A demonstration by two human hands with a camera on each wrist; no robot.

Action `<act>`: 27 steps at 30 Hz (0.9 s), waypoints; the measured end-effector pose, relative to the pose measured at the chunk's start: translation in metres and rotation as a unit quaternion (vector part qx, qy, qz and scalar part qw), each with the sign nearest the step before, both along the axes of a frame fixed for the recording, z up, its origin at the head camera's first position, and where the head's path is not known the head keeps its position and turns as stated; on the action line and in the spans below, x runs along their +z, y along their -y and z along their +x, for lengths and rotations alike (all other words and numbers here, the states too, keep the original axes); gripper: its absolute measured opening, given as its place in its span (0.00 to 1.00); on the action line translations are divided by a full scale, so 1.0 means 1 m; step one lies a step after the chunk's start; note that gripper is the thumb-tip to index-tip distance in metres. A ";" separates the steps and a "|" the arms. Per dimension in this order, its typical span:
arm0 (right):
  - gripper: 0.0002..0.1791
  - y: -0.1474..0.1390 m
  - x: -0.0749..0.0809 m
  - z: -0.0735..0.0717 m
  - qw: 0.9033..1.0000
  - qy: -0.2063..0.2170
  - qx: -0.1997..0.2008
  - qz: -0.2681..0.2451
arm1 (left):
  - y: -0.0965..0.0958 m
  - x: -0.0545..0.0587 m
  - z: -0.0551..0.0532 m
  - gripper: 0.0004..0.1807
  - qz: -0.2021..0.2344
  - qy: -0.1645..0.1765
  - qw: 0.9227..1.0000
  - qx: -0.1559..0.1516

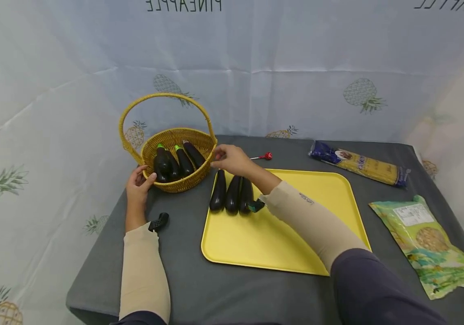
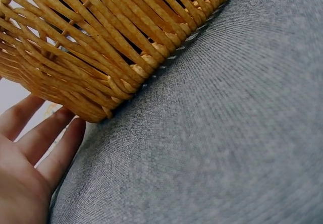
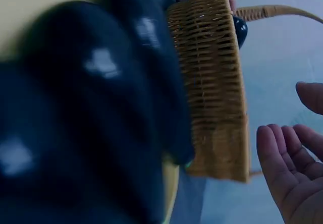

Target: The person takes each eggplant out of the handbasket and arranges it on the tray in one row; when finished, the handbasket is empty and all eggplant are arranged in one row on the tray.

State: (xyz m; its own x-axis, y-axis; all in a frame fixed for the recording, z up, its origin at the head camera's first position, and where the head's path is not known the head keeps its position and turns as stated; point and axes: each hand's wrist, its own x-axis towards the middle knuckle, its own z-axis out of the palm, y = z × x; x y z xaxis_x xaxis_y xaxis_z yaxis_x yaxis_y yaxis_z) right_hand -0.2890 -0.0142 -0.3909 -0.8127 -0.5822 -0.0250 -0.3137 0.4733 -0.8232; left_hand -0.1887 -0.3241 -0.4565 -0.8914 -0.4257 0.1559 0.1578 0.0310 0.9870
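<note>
A yellow wicker basket (image 1: 183,184) with a tall handle stands at the back left, holding several dark eggplants (image 1: 184,161), some with green caps. My left hand (image 1: 137,187) touches the basket's left side near the rim. Its fingers (image 2: 43,138) lie fairly straight against the lower wicker wall in the left wrist view. By the right rim is my right hand (image 1: 232,159), fingers loosely bent and holding nothing; the right wrist view shows a gap between thumb and fingers (image 3: 295,153). Below it, three eggplants (image 1: 232,195) lie side by side on a yellow tray (image 1: 272,243).
A thin stick with a red end (image 1: 267,156) lies behind the tray. At the back right is a blue-and-yellow packet (image 1: 363,164), and a green bag (image 1: 431,243) lies at the right. A pineapple-print curtain (image 1: 256,104) hangs behind the grey table (image 1: 187,271).
</note>
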 end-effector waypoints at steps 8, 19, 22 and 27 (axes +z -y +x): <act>0.27 0.083 0.005 -0.027 0.983 -0.097 0.042 0.148 | 0.002 -0.001 0.005 0.24 0.006 0.008 0.999 0.034; 0.27 0.122 -0.012 -0.031 0.917 -0.158 0.045 0.363 | -0.001 -0.007 0.005 0.24 -0.005 0.006 1.000 0.026; 0.22 0.125 -0.011 -0.030 0.907 -0.151 0.042 0.391 | 0.005 -0.018 -0.001 0.23 0.003 0.004 1.000 0.027; 0.22 0.127 -0.009 -0.032 0.907 -0.129 0.020 0.400 | 0.011 -0.030 -0.011 0.23 -0.011 0.003 1.000 0.029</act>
